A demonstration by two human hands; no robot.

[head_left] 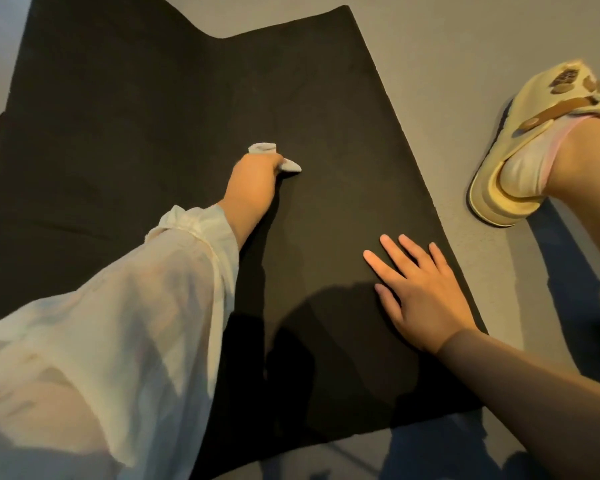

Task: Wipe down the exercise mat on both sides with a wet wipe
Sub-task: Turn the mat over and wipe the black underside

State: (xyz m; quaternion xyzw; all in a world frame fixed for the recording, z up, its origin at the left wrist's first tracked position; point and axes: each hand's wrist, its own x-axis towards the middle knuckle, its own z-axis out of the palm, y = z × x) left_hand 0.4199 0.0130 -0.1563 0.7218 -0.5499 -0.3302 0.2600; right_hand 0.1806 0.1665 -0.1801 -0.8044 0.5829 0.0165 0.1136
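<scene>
A black exercise mat (153,116) lies flat on a grey floor (465,46), its long axis running away from the person toward the far edge, which ripples slightly where it meets the floor. The left hand (253,181), reaching out of a loose white sleeve (136,306), is the farther forward of the two; it sits near the middle of the mat with its fingers curled round a crumpled wet wipe (272,156), which is pressed against the mat's surface. The right hand (420,292) lies flat and open, fingers spread, palm down on the mat close to its right edge and nearer the near edge, apparently holding the mat steady. Unwiped-looking mat stretches ahead of and to the left of the wipe, so the next strokes probably run along the long axis, away from the person or back. Whether the upper side is nearly finished cannot be told, and the underside does not show. Just off the mat's right edge, a foot in a pale yellow slipper (520,143) stands on the floor. The light is dim and warm, and shadows fall across the mat's near edge.
</scene>
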